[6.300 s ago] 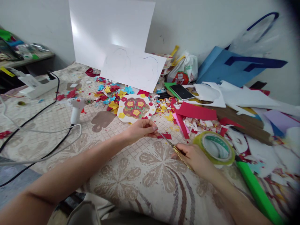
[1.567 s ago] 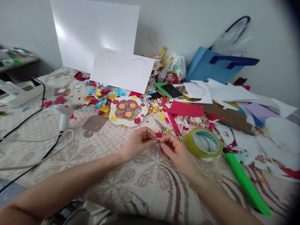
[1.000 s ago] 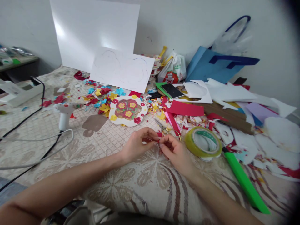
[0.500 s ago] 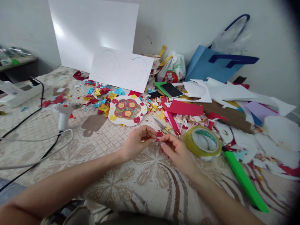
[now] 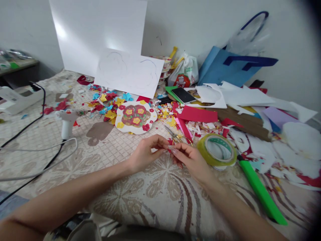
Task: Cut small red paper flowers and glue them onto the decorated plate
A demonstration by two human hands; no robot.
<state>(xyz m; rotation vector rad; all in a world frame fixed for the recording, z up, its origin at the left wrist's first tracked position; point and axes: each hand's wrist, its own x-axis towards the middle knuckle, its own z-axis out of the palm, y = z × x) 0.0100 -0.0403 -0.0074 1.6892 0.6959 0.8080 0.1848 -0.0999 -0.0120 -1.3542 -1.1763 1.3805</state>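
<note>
I see left hand (image 5: pixel 148 151), right hand (image 5: pixel 192 160) pinching tiny red bit (image 5: pixel 169 151); so small, might drop, hide in scraps (image 5: pixel 167 114); near scissors (image 5: pixel 175 135) could poke

There's just one camera here, up on the person's head, facing forward and down past the fingers (image 5: pixel 182 157), over the worktop (image 5: pixel 95 154), toward the wall (image 5: pixel 200 26)

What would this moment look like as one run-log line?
left hand: pinching small red piece | right hand: at same piece, grip unclear | scissors: lying beyond hands | tape roll: beside right hand
</note>
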